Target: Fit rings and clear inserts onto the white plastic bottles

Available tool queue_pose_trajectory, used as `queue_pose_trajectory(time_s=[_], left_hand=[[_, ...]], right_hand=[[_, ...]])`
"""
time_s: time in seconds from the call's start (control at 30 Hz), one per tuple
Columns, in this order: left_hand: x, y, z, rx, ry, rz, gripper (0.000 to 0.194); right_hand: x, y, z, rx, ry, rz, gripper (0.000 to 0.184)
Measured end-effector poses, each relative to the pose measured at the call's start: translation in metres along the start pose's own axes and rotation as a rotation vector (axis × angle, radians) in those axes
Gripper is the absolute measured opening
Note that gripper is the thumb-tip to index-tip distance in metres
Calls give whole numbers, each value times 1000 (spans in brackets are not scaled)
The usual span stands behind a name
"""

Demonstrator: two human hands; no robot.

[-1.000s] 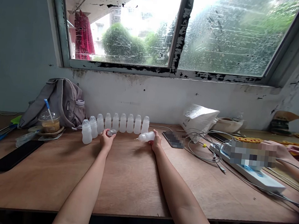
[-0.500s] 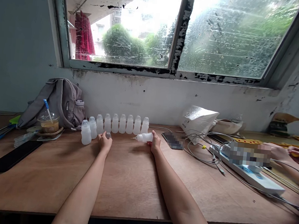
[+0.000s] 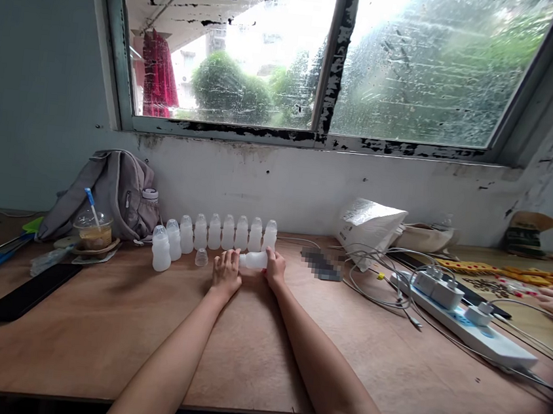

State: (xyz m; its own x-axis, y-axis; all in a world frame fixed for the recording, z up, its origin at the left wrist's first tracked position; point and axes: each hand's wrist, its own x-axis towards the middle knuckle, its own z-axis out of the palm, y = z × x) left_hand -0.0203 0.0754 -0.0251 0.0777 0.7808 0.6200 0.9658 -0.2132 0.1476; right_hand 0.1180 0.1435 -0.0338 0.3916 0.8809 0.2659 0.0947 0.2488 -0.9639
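Facing a streaked window (image 3: 418,77), wooden table (image 3: 94,346); left fingers (image 3: 228,260), right fingers (image 3: 271,259) clamped on one bottle (image 3: 254,259)

Grey backpack (image 3: 111,180) behind a drink cup (image 3: 95,235) — well apart, a white power strip (image 3: 504,345) with plugs (image 3: 448,293).

Head-worn view, facing window (image 3: 328,67), tilted down toward hands (image 3: 226,275)

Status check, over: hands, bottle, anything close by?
Right hand gripping base end, left hand at tip end. Bottle held sideways between them. Clear cap standing left of left hand, bottle row behind.
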Motion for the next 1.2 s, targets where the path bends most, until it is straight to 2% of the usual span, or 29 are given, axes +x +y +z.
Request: queue_pose_trajectory(time_s=[0.13, 0.3, 0.5, 0.7, 0.8, 0.93, 1.0, 1.1, 1.2], left_hand=[[2, -7, -5, 50, -134, -98, 33], [4, -11, -13, 62, -280, -176, 27], [6, -5, -15, 73, -308, -141, 26], [9, -7, -10, -2, -370, -172, 31], [8, -5, -8, -36, -359, -180, 34], [4, -5, -9, -166, -229, -154, 49], [3, -8, -9, -233, -182, -130, 49], [2, -15, -9, -311, -137, -71, 33], [3, -20, -6, -335, -94, -16, 14]], right_hand=[[-12, -5, 16, -36, -29, -72, 32], [-19, -11, 18, -84, -59, -164, 36], [-15, -13, 11, -107, -92, -205, 35], [-11, -11, 9, -85, -126, -246, 34], [-6, -7, 8, -68, -115, -231, 34], [3, 2, 3, -52, -52, -165, 34], [9, 6, -3, -44, -2, -119, 36], [16, 9, -12, -30, 57, -58, 40], [17, 9, -16, -9, 54, -28, 40]])
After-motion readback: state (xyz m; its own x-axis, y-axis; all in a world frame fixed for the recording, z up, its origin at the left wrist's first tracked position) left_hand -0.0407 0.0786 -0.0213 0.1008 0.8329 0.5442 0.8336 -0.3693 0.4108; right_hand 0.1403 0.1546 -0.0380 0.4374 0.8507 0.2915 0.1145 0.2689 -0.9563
